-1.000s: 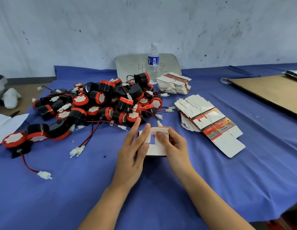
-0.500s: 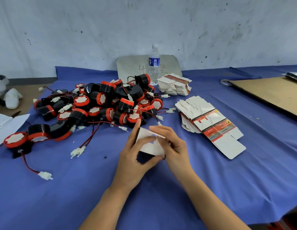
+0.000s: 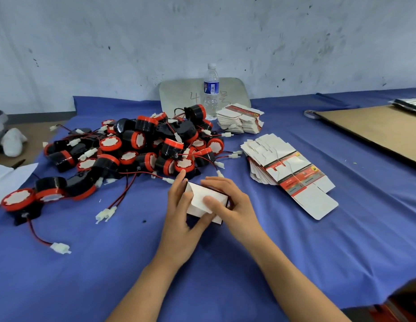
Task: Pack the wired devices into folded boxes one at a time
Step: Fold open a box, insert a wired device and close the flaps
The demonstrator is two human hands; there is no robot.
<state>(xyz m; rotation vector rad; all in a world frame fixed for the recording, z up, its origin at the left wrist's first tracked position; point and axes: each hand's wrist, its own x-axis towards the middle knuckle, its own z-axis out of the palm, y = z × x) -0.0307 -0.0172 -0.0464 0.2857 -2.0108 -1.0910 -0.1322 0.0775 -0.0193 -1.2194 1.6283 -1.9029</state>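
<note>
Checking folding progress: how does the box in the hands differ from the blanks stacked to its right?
The box is folded up; the stacked blanks lie flat and fanned. The left hand and right hand grip the box; nothing touches the blanks. The blanks show red print, the box mainly white. Both are white card.

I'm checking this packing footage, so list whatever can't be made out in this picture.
Inside of the box: head view, covered by its white flap, the left hand and the right hand; whether it holds a device cannot be told.
Print on the flat box blanks and the bottle label: head view, too small to read.
Silvery item at the right edge: cut off by the frame.
Lower devices in the pile: buried under others.
</note>
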